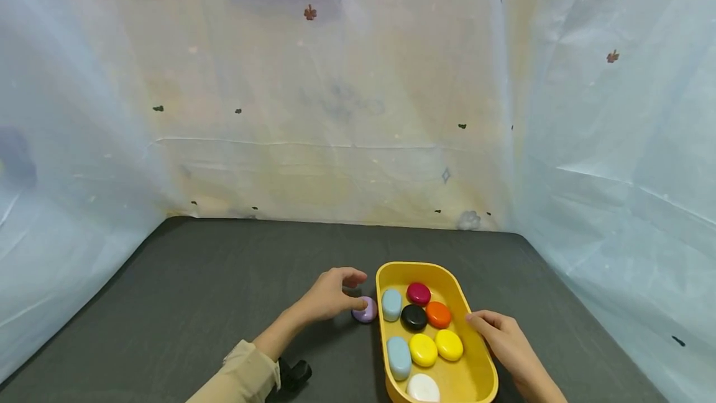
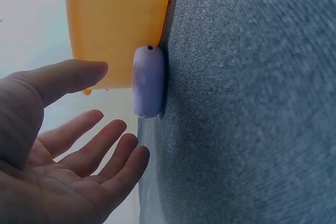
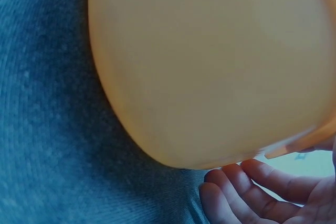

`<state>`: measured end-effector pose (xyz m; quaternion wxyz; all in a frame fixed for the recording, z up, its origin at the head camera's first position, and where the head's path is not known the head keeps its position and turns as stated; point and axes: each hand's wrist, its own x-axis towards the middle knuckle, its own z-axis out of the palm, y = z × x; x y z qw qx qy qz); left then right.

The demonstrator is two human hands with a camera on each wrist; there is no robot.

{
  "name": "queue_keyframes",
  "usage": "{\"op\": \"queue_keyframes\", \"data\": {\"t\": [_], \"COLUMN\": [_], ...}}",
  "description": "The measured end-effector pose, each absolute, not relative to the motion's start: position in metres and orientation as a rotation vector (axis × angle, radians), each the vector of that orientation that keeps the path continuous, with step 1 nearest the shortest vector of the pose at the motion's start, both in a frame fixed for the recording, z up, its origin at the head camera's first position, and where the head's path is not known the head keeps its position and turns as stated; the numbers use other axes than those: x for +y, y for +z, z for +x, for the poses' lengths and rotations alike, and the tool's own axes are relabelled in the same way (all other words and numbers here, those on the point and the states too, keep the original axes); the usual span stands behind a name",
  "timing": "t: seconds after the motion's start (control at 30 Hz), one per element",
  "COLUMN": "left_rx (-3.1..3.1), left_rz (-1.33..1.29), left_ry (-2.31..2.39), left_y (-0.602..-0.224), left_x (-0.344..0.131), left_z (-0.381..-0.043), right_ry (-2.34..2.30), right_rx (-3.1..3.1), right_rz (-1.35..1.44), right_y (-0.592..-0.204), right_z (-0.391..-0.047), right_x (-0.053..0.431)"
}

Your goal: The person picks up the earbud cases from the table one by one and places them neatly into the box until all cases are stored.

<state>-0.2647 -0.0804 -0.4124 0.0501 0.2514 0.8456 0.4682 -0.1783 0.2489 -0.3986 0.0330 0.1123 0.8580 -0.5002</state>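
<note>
A purple pebble-shaped piece (image 1: 365, 310), glossy and rounded, lies on the dark cloth against the outer left side of a yellow tub (image 1: 473, 362). Over it reaches my left hand (image 1: 330, 294), thumb and fingers spread apart. In the left wrist view a gap shows between that hand (image 2: 79, 166) and the purple piece (image 2: 148, 82), which has a small dark hole in its edge. My right hand (image 1: 506, 341) holds the tub's right rim, thumb at the top. In the right wrist view its fingers (image 3: 239, 182) curl against the tub's outer wall (image 3: 210, 77).
Inside the tub lie several similar pieces: light blue (image 1: 399, 358), yellow (image 1: 423, 350), black (image 1: 414, 318), orange (image 1: 439, 314), dark red (image 1: 418, 294) and white (image 1: 423, 387). Pale patterned sheeting (image 1: 335, 111) surrounds the dark cloth-covered surface (image 1: 196, 303) at the back and both sides.
</note>
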Motion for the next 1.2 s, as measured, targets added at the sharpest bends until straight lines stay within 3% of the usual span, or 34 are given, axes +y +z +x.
{"op": "queue_keyframes", "data": {"t": [1.2], "left_rx": [2.546], "left_rz": [0.779], "left_ry": [1.323], "left_y": [-0.4193], "left_x": [-0.0731], "left_z": [-0.2629], "right_ry": [-1.541], "right_rx": [2.626], "right_rz": [0.356], "right_y": [-0.3975], "right_z": [-0.1791], "right_x": [0.2481]}}
